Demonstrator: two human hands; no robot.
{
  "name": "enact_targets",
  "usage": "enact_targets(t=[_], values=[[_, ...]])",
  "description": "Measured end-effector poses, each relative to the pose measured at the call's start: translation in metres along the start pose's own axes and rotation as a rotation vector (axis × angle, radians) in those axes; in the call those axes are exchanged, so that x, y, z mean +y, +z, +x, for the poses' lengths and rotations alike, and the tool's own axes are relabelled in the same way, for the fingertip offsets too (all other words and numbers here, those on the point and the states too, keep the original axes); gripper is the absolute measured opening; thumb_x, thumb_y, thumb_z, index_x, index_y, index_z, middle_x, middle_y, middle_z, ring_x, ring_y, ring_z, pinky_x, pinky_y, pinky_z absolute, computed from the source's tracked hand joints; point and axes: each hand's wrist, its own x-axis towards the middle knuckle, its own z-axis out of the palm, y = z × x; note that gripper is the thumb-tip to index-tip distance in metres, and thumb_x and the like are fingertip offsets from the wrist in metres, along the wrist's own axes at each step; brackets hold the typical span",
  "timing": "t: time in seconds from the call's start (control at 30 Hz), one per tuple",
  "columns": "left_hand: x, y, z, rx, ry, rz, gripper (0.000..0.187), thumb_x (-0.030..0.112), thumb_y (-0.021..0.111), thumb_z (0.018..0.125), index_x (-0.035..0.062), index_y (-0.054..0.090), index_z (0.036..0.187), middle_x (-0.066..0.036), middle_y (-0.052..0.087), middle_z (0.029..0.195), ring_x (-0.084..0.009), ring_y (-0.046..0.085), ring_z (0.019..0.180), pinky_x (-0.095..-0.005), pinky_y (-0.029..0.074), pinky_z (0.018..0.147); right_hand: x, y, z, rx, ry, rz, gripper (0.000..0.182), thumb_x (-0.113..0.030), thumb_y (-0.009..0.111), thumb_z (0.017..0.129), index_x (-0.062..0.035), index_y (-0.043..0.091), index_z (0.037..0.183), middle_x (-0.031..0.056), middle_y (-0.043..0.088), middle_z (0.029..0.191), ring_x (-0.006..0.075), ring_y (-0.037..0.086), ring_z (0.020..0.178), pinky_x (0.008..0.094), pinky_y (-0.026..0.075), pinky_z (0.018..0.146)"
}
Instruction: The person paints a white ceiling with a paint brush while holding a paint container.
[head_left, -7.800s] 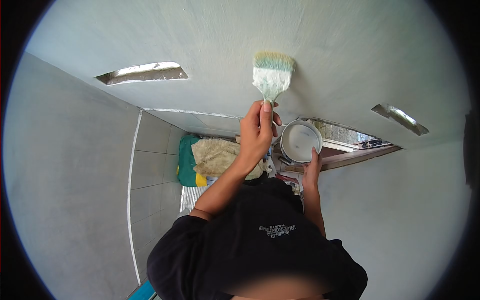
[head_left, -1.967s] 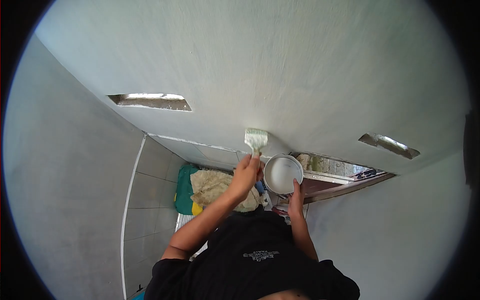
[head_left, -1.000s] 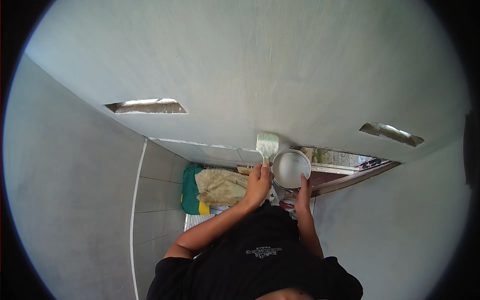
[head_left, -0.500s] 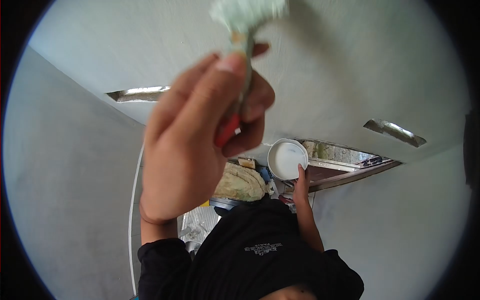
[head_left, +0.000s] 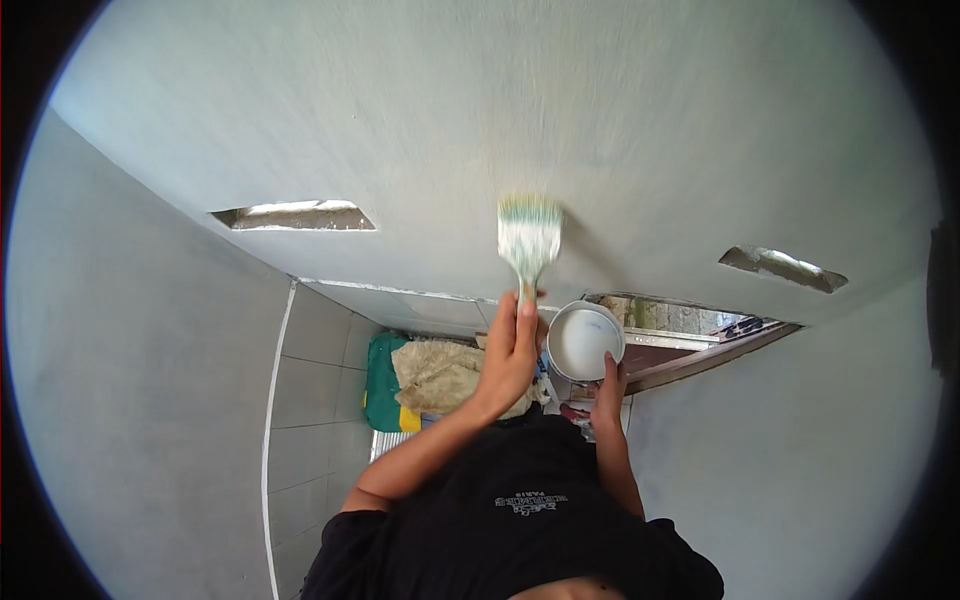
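Note:
A wide paintbrush (head_left: 530,235), its bristles coated in pale green-white paint, points up and away from me. My left hand (head_left: 512,345) is closed around its handle. The bristles appear to rest against the pale wall (head_left: 430,120), and a shadow falls to their right. Just right of that hand, my right hand (head_left: 608,395) grips a round white container (head_left: 586,342) by its near side, thumb over the rim. White liquid, apparently paint, lies inside it.
Slot openings pierce the wall at left (head_left: 300,215) and right (head_left: 783,268). Below are a doorway-like opening (head_left: 690,340), a tiled wall (head_left: 310,400), a crumpled beige cloth (head_left: 440,375) and a green bag (head_left: 382,385). A grey side wall (head_left: 150,350) stands at left.
My left hand has gone from close before the camera to farther away and lower, carrying the paintbrush to the wall. The container in my right hand has shifted slightly right and down.

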Motion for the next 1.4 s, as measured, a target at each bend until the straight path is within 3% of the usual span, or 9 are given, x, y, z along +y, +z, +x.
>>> enact_targets(t=[0.13,0.43,0.67,0.7,0.77,0.83,0.87,1.23,1.4], values=[[-0.040,-0.016,-0.008,0.005,-0.464,-0.186,0.037,0.031,0.044,0.106,0.0000,0.049,0.126,0.001,0.046,0.076,-0.0052,0.037,0.061,-0.0214,0.031,0.053,-0.006,0.003,0.003,0.030,-0.055,0.026,0.054,-0.039,0.062,0.094,-0.0063,0.047,0.135,0.0064,0.056,0.122,0.0156,0.054,0.105,0.0321,0.044,0.078],[0.168,-0.006,0.005,-0.157,-0.373,-0.252,0.044,0.023,0.046,0.103,-0.0125,0.045,0.129,-0.001,0.043,0.080,-0.0082,0.039,0.070,-0.0225,0.034,0.059,-0.013,0.018,0.010,-0.038,-0.017,-0.015,0.058,-0.040,0.062,0.093,-0.0112,0.043,0.139,0.0083,0.048,0.136,0.0235,0.047,0.125,0.0480,0.040,0.100],[0.317,-0.006,-0.001,-0.340,0.233,-0.149,0.050,0.019,0.038,0.105,-0.0144,0.031,0.141,0.002,0.046,0.076,-0.0031,0.038,0.050,-0.0214,0.040,0.060,-0.004,0.026,0.009,-0.077,-0.062,-0.050,0.055,-0.042,0.062,0.093,-0.0105,0.046,0.135,0.0065,0.053,0.128,0.0201,0.052,0.116,0.0397,0.044,0.093],[0.326,0.007,-0.004,-0.030,0.461,0.070,0.049,0.017,0.038,0.105,-0.0127,0.030,0.143,0.004,0.045,0.076,-0.0013,0.038,0.055,-0.0247,0.040,0.067,-0.003,0.029,0.009,-0.080,-0.072,-0.049,0.054,-0.042,0.062,0.093,-0.0103,0.047,0.134,0.0064,0.053,0.126,0.0197,0.052,0.115,0.0390,0.044,0.092],[0.353,-0.021,0.019,-0.465,0.551,0.156,0.045,0.016,0.038,0.106,-0.0108,0.036,0.142,0.004,0.043,0.076,-0.0018,0.038,0.059,-0.0270,0.039,0.071,-0.002,0.030,0.008,-0.073,-0.079,-0.034,0.055,-0.042,0.062,0.093,-0.0097,0.047,0.135,0.0070,0.053,0.127,0.0197,0.053,0.115,0.0390,0.044,0.091],[0.340,-0.016,0.035,-0.441,0.614,0.019,0.044,0.018,0.039,0.106,-0.0092,0.040,0.141,0.003,0.040,0.075,-0.0030,0.035,0.058,-0.0254,0.038,0.068,0.005,0.028,0.008,-0.070,-0.085,-0.023,0.056,-0.042,0.062,0.093,-0.0092,0.046,0.135,0.0075,0.054,0.127,0.0197,0.053,0.115,0.0391,0.044,0.090],[0.323,-0.007,0.036,0.012,0.667,0.432,0.045,0.020,0.040,0.106,-0.0094,0.042,0.140,0.003,0.041,0.076,-0.0032,0.036,0.059,-0.0224,0.036,0.066,0.010,0.025,0.012,-0.066,-0.094,-0.003,0.057,-0.042,0.062,0.093,-0.0087,0.045,0.137,0.0082,0.053,0.128,0.0200,0.053,0.115,0.0393,0.044,0.091],[0.031,0.006,0.003,-0.111,0.015,-0.044,0.031,0.032,0.039,0.108,0.0092,0.048,0.127,0.001,0.047,0.075,-0.0044,0.038,0.058,-0.0197,0.031,0.051,0.026,0.007,0.034,-0.040,-0.069,0.086,0.065,-0.041,0.064,0.092,-0.0116,0.039,0.144,0.0084,0.049,0.137,0.0254,0.047,0.126,0.0482,0.038,0.102],[-0.017,-0.012,-0.010,-0.141,-0.623,-0.330,0.033,0.021,0.040,0.104,-0.0023,0.046,0.127,-0.001,0.046,0.078,-0.0097,0.038,0.062,-0.0240,0.032,0.055,-0.009,0.022,0.006,-0.010,-0.136,0.080,0.056,-0.029,0.061,0.094,-0.0013,0.045,0.140,0.0119,0.053,0.133,0.0235,0.052,0.121,0.0366,0.041,0.101]])
